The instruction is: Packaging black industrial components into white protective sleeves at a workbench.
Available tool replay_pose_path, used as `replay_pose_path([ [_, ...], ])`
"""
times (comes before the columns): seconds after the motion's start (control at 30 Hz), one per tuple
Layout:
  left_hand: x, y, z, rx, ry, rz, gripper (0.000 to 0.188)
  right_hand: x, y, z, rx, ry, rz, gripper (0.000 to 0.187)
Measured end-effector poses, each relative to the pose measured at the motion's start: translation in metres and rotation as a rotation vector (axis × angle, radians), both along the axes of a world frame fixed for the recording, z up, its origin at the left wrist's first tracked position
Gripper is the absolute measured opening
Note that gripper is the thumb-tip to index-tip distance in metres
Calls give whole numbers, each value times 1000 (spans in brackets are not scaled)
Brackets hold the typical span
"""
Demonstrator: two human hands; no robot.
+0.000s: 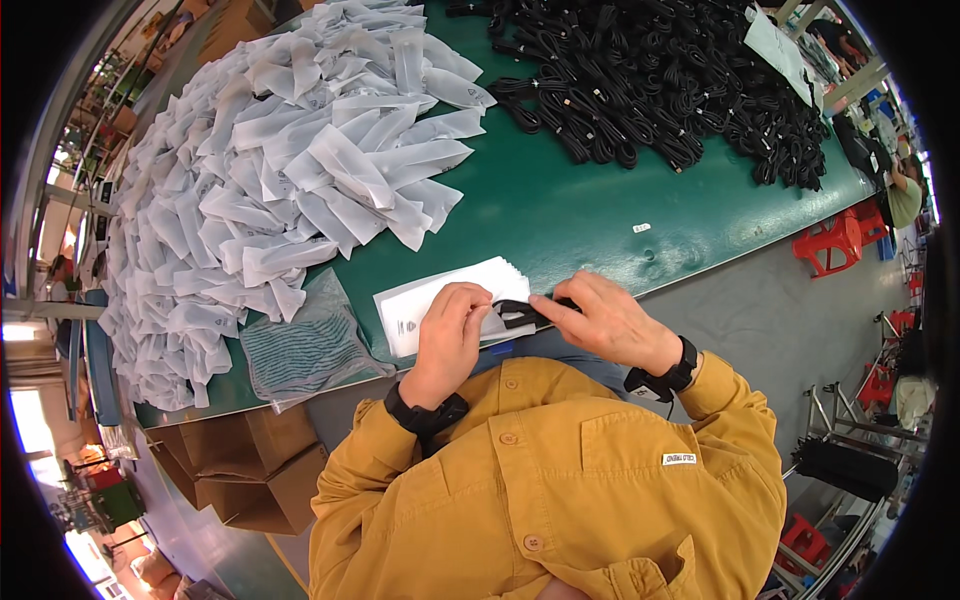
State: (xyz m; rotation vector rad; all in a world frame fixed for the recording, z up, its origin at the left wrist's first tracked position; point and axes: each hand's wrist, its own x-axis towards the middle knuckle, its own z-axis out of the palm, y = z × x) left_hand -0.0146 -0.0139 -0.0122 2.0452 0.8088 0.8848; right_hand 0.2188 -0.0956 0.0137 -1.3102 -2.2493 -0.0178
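A black coiled cable (517, 313) lies between my hands at the table's near edge. The fingers of my right hand (608, 322) close on its right end. My left hand (450, 338) is pinched at the edge of a translucent white bag (490, 326), beside the cable's left end. How far the cable sits inside the bag is hard to make out. Beneath my left hand lies a fanned stack of flat white bags (405, 308) with small dark print.
White bags (340, 165) form a large heap at the left. Bundled black cables (640, 85) are piled at the far right of the green table (570, 215). A clear bag with teal-striped contents (305, 340) lies near the left edge. Cardboard boxes (250, 460) stand below; red stools (828, 245) stand right.
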Motion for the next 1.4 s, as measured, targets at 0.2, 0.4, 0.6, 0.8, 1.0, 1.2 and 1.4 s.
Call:
replay_pose_path([
  [0.2, 7, 2, 16, 271, 35, -97, 11, -5, 6, -5, -519, 547, -93, 37],
  [0.4, 12, 17, 39, 139, -20, -72, 9, -13, 30, 15, -305, 569, 108, 28],
  [0.6, 6, 41, 68, -296, -228, -79, 6, -18, 47, 34, -217, 769, 93, 31],
  [0.8, -23, 135, 127, 166, -291, 439, 19, 36, 99, 15, 81, 271, -347, 33],
  [1.0, -2, 52, 68, 40, 59, -27, 21, 72, 122, -17, 23, -181, -508, 25],
  [1.2, 25, 7, 3, 287, 222, -162, 11, 64, 99, -29, -122, 56, -555, 20],
  [1.4, 26, 6, -14, 252, 220, -101, 10, 56, 61, -15, -473, 553, -578, 19],
])
